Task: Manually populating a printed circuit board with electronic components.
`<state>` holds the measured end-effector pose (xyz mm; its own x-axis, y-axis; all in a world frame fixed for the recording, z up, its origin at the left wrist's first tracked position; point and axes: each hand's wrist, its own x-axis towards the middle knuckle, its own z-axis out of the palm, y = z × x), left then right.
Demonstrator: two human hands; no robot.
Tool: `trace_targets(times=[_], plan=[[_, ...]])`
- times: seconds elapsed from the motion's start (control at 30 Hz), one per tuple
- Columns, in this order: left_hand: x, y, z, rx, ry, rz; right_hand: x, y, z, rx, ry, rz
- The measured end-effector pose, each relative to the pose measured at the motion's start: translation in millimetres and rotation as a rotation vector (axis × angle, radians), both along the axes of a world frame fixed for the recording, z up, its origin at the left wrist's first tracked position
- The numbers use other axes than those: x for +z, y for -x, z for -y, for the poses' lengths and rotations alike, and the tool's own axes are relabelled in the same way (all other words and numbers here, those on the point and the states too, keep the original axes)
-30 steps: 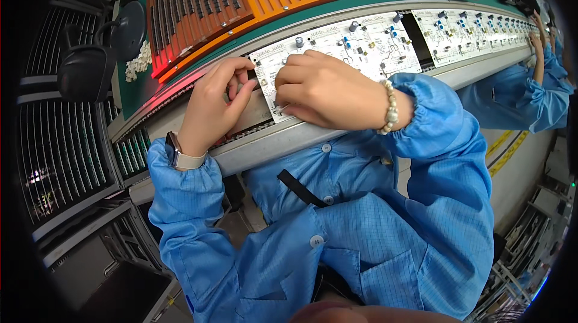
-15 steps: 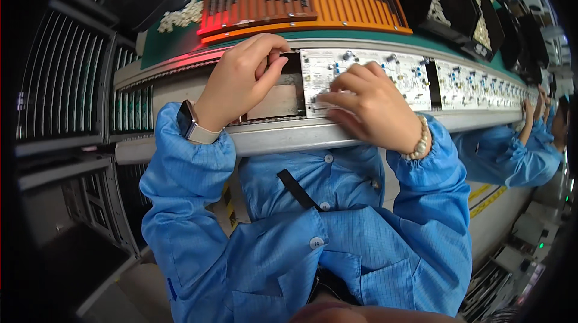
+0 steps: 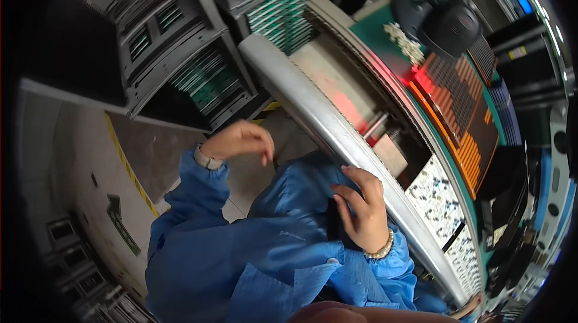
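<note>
My left hand point(image 3: 239, 141) hangs in the air over the floor beside the racks, its fingers loosely bent and nothing visible in them. Close to the conveyor's metal front rail point(image 3: 322, 127), my right hand point(image 3: 363, 208) is held with thumb and fingers apart; I see nothing in it. Beyond that rail lies a white circuit board point(image 3: 435, 199) with small components on the conveyor. Another white board point(image 3: 466, 257) follows it along the line.
Magazine racks point(image 3: 208, 79) full of green boards stand left of the conveyor's end, with another rack point(image 3: 283, 13) behind. Orange and brown slotted trays point(image 3: 448, 118), pale small parts point(image 3: 404, 43) and a black device point(image 3: 451, 25) sit on the green bench. Another person's hand point(image 3: 472, 305) shows at lower right.
My view has swung left toward the racks. Both hands have come away from the conveyor; my right hand has left the circuit board, and my left hand is now out over the floor.
</note>
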<state>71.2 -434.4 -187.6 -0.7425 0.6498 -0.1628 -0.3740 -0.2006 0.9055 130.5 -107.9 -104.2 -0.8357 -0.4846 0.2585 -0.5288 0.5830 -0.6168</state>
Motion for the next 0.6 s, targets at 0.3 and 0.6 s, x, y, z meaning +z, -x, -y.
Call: trace_targets(times=[0.3, 0.6], plan=[[-274, 20, 174, 1.27, 0.078, 0.516, -1, 31, 37, -0.01, -0.065, 0.017], [-493, 57, 272, 0.718, 1.3, -0.665, -16, 62, 59, -0.073, -0.199, -0.167]])
